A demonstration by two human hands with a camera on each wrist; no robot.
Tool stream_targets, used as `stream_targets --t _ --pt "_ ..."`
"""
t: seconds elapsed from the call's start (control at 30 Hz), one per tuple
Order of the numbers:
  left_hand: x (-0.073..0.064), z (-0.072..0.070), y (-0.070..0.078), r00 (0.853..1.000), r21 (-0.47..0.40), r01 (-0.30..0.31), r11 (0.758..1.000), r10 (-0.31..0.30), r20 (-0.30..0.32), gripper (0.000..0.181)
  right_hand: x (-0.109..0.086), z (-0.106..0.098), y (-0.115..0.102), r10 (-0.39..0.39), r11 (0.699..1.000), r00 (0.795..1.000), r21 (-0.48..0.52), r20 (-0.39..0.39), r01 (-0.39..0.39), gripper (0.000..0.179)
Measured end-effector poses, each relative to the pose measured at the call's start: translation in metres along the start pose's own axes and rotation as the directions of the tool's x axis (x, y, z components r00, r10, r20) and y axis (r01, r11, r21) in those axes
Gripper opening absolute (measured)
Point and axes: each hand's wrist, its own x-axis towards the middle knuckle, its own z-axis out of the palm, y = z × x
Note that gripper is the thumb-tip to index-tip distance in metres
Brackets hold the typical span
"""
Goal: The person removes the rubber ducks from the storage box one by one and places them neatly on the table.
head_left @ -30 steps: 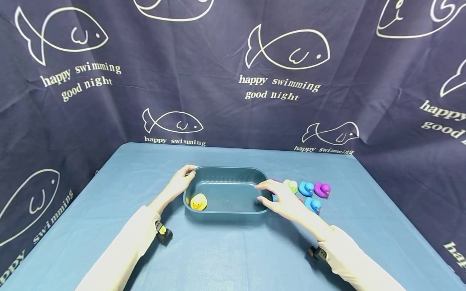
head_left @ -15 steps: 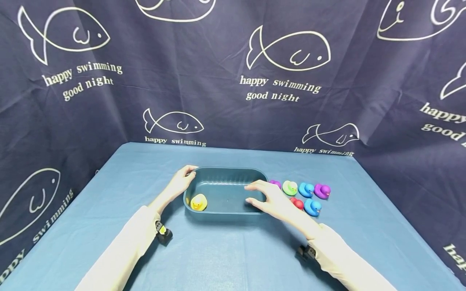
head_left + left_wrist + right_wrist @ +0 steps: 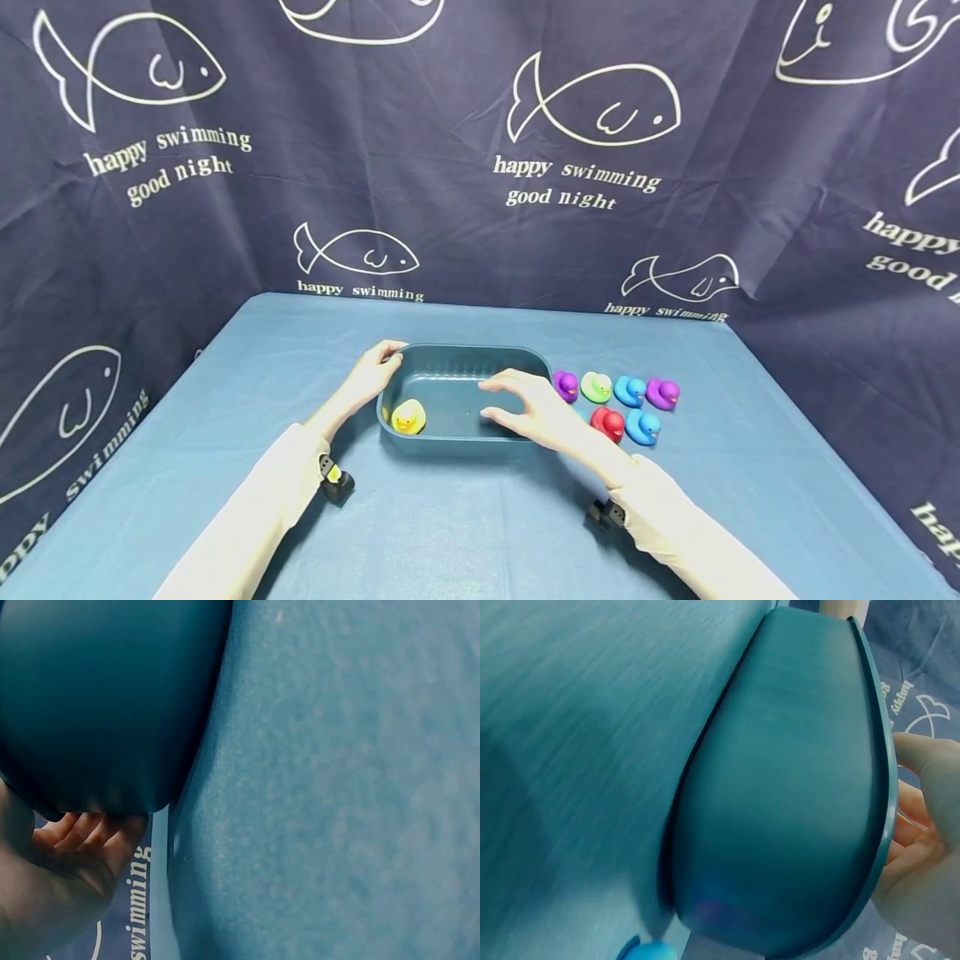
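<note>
A dark teal rectangular bin sits on the table with a yellow rubber duck in its near left corner. My left hand grips the bin's left end, thumb at the rim; in the left wrist view its fingers lie against the outer wall. Over the right half of the bin is my right hand, thumb and forefinger spread apart with nothing visible between them. In the right wrist view this hand shows beyond the bin's near rim, its fingers loosely bent.
Several rubber ducks stand right of the bin: a purple duck, a pale green duck, a red duck and blue ones such as the near blue duck. A dark printed curtain hangs behind the blue table.
My right hand has moved left from the bin's right end to over its inside, uncovering the purple and red ducks. My left hand, the bin and the yellow duck have stayed put.
</note>
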Motion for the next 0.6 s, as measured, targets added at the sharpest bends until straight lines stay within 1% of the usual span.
stream_targets --t 0.23,0.6 --pt "-0.001 0.000 0.003 1.000 -0.005 0.019 1.000 -0.019 0.003 0.029 0.009 0.008 -0.007 -0.060 0.998 0.998 0.000 -0.003 0.060 0.035" --pt "-0.001 -0.001 0.004 1.000 -0.014 0.027 1.000 -0.027 0.004 0.028 0.021 0.018 -0.017 0.007 1.000 0.998 -0.003 0.059 -0.007 0.034"
